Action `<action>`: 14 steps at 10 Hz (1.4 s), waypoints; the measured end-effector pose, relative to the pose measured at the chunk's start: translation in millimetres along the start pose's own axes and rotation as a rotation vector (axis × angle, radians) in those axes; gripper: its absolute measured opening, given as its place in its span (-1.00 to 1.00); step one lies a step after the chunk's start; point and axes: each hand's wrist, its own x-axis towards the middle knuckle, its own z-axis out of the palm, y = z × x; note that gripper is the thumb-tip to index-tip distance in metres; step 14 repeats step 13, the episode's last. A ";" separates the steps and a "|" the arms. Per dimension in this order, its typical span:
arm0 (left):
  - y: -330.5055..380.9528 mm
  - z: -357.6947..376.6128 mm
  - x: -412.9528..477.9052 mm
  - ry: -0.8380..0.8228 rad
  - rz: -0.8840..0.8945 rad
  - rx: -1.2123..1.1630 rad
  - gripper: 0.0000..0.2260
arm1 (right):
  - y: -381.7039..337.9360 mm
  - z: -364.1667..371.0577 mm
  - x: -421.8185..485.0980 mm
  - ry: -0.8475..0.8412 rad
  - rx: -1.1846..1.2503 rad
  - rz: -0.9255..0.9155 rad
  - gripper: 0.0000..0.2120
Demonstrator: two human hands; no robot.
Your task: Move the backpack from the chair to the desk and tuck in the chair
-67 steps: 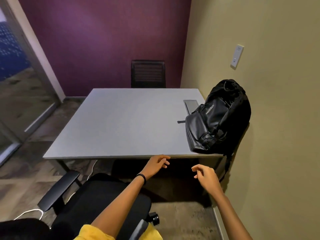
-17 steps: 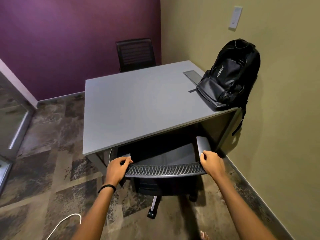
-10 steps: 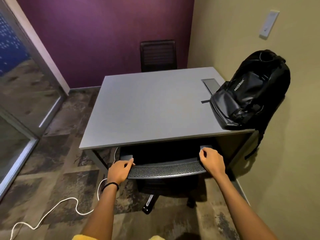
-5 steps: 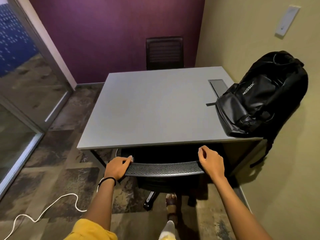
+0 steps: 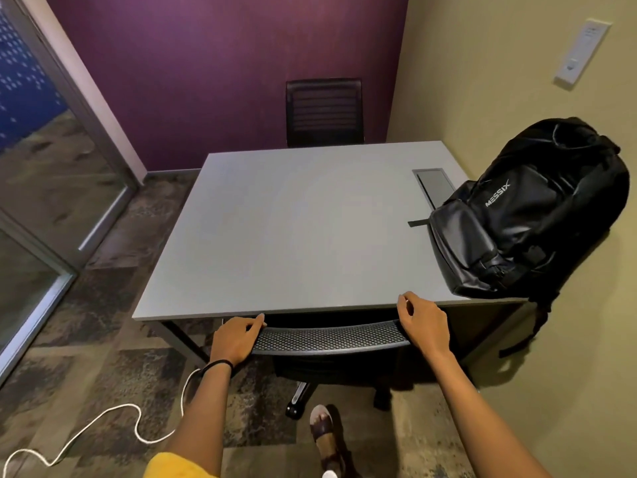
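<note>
The black backpack (image 5: 531, 215) stands on the grey desk (image 5: 293, 229) at its near right corner, leaning on the olive wall. The black mesh-backed chair (image 5: 327, 339) sits under the desk's near edge, with only its backrest top and base showing. My left hand (image 5: 236, 339) grips the left end of the backrest top. My right hand (image 5: 424, 322) rests on the right end, fingers curled over it and touching the desk edge.
A second black chair (image 5: 324, 112) stands at the desk's far side against the purple wall. A white cable (image 5: 103, 422) trails over the carpet at the left. A glass partition (image 5: 38, 174) runs along the left. My sandalled foot (image 5: 325, 436) is behind the chair base.
The chair has rolled further under the desk with both hands on its backrest; its seat and armrests are now hidden. The backpack has stayed where it was on the desk.
</note>
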 end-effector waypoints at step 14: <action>43.2 -5.1 83.0 -0.602 -0.006 0.134 -0.66 | 19.3 6.1 71.1 -0.376 -0.199 0.137 -0.76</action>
